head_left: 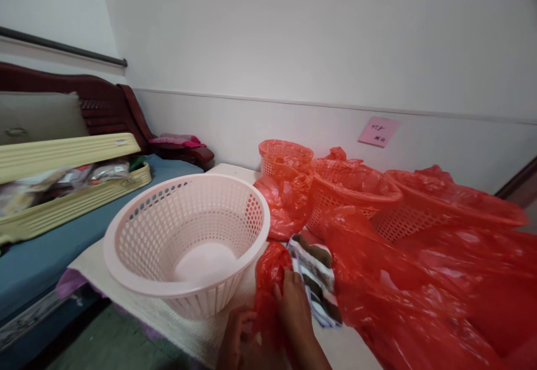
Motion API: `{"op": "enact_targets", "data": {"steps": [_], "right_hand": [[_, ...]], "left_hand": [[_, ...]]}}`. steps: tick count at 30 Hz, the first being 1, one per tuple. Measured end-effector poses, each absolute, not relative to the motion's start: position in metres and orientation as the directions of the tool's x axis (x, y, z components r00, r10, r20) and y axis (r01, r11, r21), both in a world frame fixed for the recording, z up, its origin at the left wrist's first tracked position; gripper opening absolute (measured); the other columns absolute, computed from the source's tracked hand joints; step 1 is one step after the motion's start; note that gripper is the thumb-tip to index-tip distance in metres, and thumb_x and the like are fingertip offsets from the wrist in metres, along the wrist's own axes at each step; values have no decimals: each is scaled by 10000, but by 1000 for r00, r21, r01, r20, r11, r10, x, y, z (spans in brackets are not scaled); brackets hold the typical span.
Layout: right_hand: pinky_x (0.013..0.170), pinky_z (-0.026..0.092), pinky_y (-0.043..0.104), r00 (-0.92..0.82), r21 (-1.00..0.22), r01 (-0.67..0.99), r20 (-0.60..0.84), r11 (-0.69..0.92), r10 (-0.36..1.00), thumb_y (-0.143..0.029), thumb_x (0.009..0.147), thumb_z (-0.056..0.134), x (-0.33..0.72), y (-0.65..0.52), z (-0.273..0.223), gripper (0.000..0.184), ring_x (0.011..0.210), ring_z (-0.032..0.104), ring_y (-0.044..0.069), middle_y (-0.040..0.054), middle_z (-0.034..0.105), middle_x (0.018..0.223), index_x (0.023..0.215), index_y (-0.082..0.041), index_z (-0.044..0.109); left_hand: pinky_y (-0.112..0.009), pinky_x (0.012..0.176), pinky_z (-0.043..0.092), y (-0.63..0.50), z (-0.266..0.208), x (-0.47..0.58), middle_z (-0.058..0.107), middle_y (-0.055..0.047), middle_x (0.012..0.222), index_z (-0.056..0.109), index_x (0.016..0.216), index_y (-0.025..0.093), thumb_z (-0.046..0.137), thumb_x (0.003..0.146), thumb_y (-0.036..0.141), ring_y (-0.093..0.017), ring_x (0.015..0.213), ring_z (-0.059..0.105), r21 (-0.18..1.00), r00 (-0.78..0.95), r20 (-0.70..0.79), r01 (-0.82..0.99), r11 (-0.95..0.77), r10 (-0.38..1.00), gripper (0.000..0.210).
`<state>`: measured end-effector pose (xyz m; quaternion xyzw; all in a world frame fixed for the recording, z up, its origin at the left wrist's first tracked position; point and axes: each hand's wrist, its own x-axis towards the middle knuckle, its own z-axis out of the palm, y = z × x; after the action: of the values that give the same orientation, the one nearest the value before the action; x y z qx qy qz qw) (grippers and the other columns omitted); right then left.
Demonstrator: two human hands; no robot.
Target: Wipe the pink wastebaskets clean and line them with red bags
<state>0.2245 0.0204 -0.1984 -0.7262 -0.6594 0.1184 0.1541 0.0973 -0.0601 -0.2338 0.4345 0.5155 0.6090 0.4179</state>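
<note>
A bunched red plastic bag (272, 272) stands between my two hands at the bottom centre. My left hand (240, 333) has its fingers curled at the bag's lower left side. On the other side, the fingers of my right hand (295, 305) press against the bag's film. Left of the bag sits a pale pink plastic basket (205, 291) with perforated walls and nothing inside. A folded striped cloth (316, 280) in brown, white and grey lies just right of my right hand. My fingertips are partly hidden by the red film.
Red bags line three more baskets along the wall: a small one (266, 163), a middle one (331, 205) and a large one (394, 221). Loose red film (419, 303) spreads across the right. A yellow case (84, 199) lies open on the blue bed (42, 263) at left.
</note>
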Motion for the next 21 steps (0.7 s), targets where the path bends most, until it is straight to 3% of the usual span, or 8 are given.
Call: {"op": "enact_targets", "data": {"steps": [4, 9, 13, 21], "right_hand": [[989, 401, 416, 156, -400, 907, 31, -131, 987, -229, 855, 389, 230, 22, -206, 518, 1161, 534, 332, 218, 548, 1266, 1327, -36, 481], [1024, 395, 380, 68, -646, 763, 36, -29, 997, -375, 807, 488, 245, 20, -215, 523, 1163, 548, 297, 189, 590, 1221, 1220, -69, 581], [968, 444, 397, 168, -765, 643, 188, 37, 968, -479, 742, 536, 262, 33, -195, 509, 1059, 601, 294, 169, 630, 1104, 1092, -119, 624], [940, 463, 444, 423, -830, 555, 223, -57, 878, -547, 681, 626, 295, 139, -122, 800, 1109, 594, 352, 250, 594, 1225, 1291, -54, 468]], "left_hand": [[-327, 687, 488, -50, -210, 98, 686, -103, 930, 668, 876, 208, 608, 751, 452, -231, 773, 638, 994, -217, 10, -105, -33, 976, 280], [-332, 743, 505, -42, -196, 87, 703, -99, 905, 644, 889, 168, 612, 723, 423, -243, 828, 652, 965, -170, -169, -230, 128, 971, 306], [-329, 757, 503, -37, -198, 84, 717, -90, 884, 645, 884, 176, 624, 700, 415, -251, 846, 659, 953, -161, -187, -268, 139, 969, 303], [-328, 761, 505, -30, -194, 84, 719, -69, 802, 658, 824, 157, 619, 734, 427, -227, 807, 653, 951, -92, -164, -279, 133, 982, 287]]}}
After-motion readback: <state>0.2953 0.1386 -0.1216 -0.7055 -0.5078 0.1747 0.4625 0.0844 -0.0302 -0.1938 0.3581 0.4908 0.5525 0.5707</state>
